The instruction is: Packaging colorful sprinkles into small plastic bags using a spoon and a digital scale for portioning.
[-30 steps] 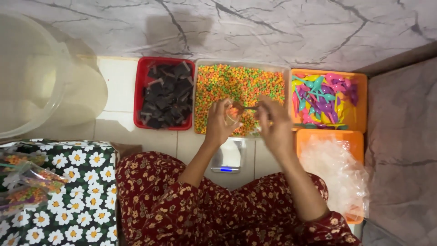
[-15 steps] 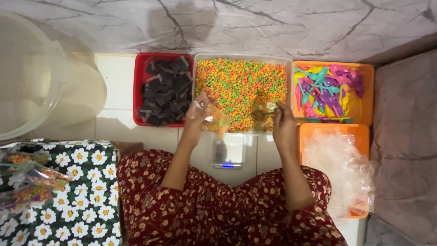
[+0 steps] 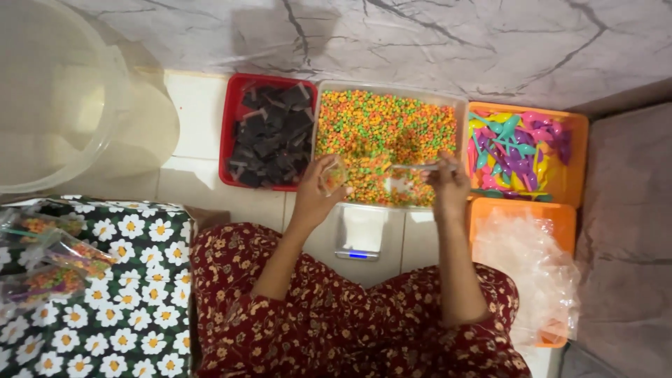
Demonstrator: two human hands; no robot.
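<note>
My left hand (image 3: 315,197) holds a small clear bag (image 3: 333,176) with a few coloured candies in it, over the near edge of the clear tray (image 3: 458,112) of orange, green and yellow candy bits. My right hand (image 3: 448,183) grips a clear scoop (image 3: 404,176) by its handle, the scoop lying low in the candy just right of the bag. A small digital scale (image 3: 359,232) sits on the floor between my arms, nothing on it.
A red tray (image 3: 233,112) of dark wrapped pieces sits left of the candy. Right stands an orange tray (image 3: 577,161) of coloured plastic spoons, below it an orange tray (image 3: 563,217) of clear bags. A large clear tub (image 3: 63,98) is far left; filled packets (image 3: 42,269) lie on the daisy-print cloth.
My hands have moved apart and lower. The right hand dropped from the bag into the candy with the scoop; the left hand keeps the bag at the tray's near edge.
</note>
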